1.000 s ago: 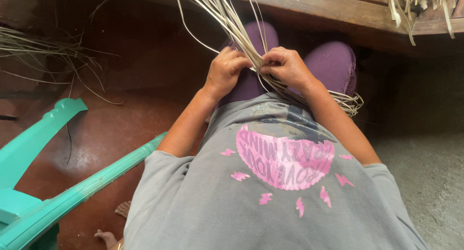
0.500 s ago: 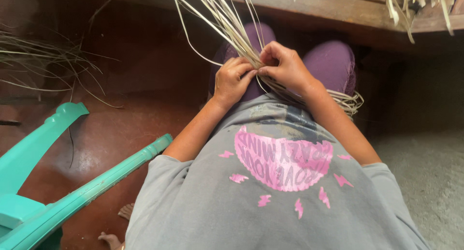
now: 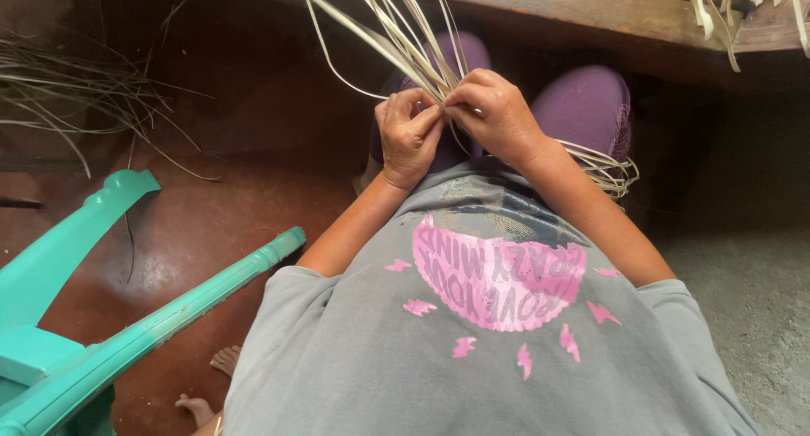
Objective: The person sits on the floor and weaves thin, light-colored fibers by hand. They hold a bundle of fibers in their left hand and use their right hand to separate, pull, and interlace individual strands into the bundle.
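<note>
The person sits with both hands drawn close together over the lap, fingers nearly meeting. The left hand (image 3: 411, 132) is curled shut around a bundle of pale dried strips (image 3: 396, 40), thumb side turned toward the other hand, and the right hand (image 3: 492, 111) pinches down on the same strips just beside it, knuckles bent and fingertips pressed in where the two hands meet. From that pinch the strips fan upward and away to the left, out past the top of the view, while their other ends pass beneath the right forearm and spill out in a loose curl (image 3: 607, 166) beside the right knee (thin and springy, by the look of them). The knees are in purple trousers (image 3: 591, 107), and a grey shirt (image 3: 380, 368) with a pink print hangs below the arms. A wooden bench (image 3: 591, 10) runs across the top, just beyond the knees, with more pale strips (image 3: 717, 14) dangling over its edge at the far right. On the reddish-brown floor (image 3: 245, 191) to the left lies a scattered heap of loose dry fibres (image 3: 76, 90), well apart from the hands. A turquoise plastic chair (image 3: 101, 318) lies tipped in the lower left corner, its legs (image 3: 211, 288) pointing toward the person, and bare toes (image 3: 224, 360) show beneath it.
</note>
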